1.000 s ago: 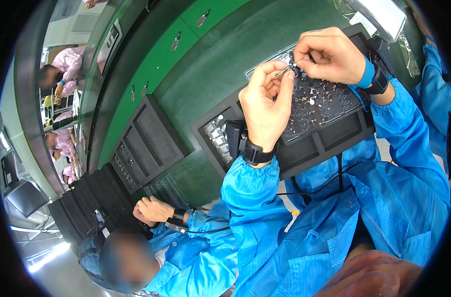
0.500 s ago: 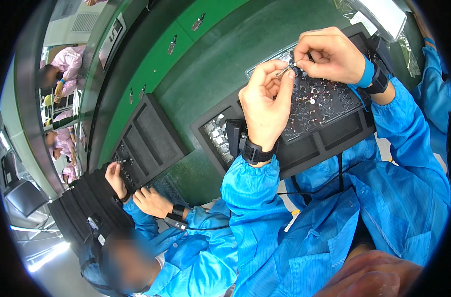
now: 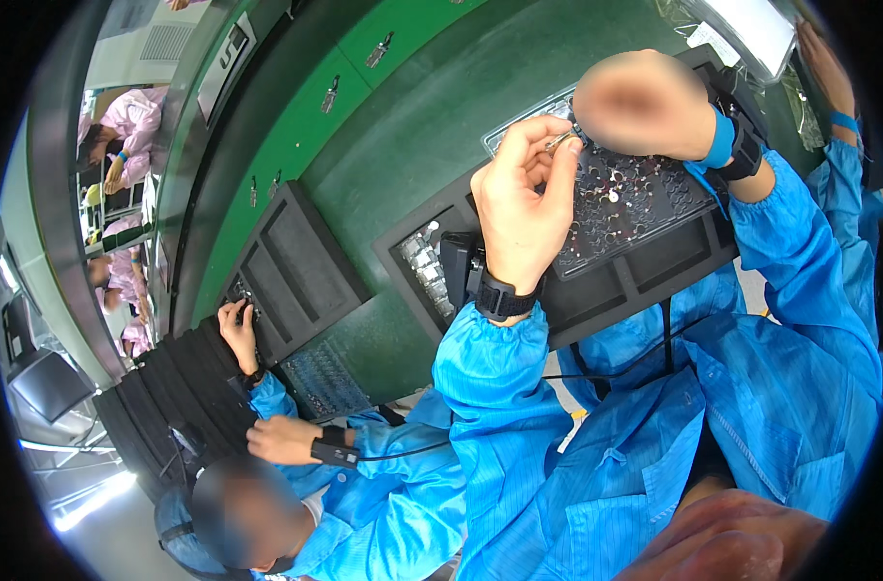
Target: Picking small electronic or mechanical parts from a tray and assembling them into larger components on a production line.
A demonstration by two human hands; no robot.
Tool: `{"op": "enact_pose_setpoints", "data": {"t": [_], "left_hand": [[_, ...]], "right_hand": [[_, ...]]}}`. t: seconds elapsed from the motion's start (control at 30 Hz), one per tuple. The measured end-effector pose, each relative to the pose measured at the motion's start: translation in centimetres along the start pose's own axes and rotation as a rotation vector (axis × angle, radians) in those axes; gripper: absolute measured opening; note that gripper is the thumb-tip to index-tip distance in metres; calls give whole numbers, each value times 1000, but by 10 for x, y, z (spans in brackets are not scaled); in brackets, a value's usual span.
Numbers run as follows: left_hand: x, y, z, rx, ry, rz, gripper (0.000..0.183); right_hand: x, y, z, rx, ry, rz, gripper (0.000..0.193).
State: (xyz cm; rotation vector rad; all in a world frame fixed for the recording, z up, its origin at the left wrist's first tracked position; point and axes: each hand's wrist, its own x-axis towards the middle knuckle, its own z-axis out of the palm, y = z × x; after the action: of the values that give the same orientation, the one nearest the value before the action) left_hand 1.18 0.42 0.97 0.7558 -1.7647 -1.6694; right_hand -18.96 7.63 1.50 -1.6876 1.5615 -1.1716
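Note:
My left hand is closed, thumb and forefinger pinching a small metallic part whose exact kind I cannot make out. Close beside it on the right is my right hand, blurred so that its fingers and anything in them do not show. Both hands are above a clear plastic tray holding many tiny dark components with thin curled leads. This tray rests on a black foam tray. Silvery pieces fill a compartment at its left end, near my left wrist.
A co-worker at the lower left has hands near another black foam tray and a clear sheet with small parts. Clamps sit along the green bench. Plastic-wrapped white material lies far right, near another person's hand.
My left hand stays nearly in place, still pinching the metallic part. My right hand, earlier seen pinching at that part, is now blurred. The co-worker's hands have moved apart.

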Motion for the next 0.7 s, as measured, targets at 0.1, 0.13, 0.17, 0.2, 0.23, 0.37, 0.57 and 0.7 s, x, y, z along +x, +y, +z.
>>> {"op": "enact_pose_setpoints", "data": {"t": [0.1,0.13,0.17,0.2,0.23,0.37,0.57,0.7], "left_hand": [[0,4,-1,44,-9,-3,21],[0,4,-1,46,-8,-3,21],[-1,3,-1,50,-9,-2,21],[-1,3,0,55,-9,-1,21],[-1,3,0,55,-10,-1,21],[-1,2,1,34,-15,14,21],[-1,0,-1,89,-4,21,19],[-1,4,-2,218,-16,53,18]], "right_hand": [[0,-2,1,110,-19,132,11],[1,0,1,171,-39,149,11],[1,1,1,230,-58,167,11],[0,2,3,230,-57,168,11],[0,3,5,263,-48,168,11],[-1,4,3,250,-49,149,11],[0,3,-1,127,-56,184,12],[3,-5,-8,75,-160,235,9]]}}
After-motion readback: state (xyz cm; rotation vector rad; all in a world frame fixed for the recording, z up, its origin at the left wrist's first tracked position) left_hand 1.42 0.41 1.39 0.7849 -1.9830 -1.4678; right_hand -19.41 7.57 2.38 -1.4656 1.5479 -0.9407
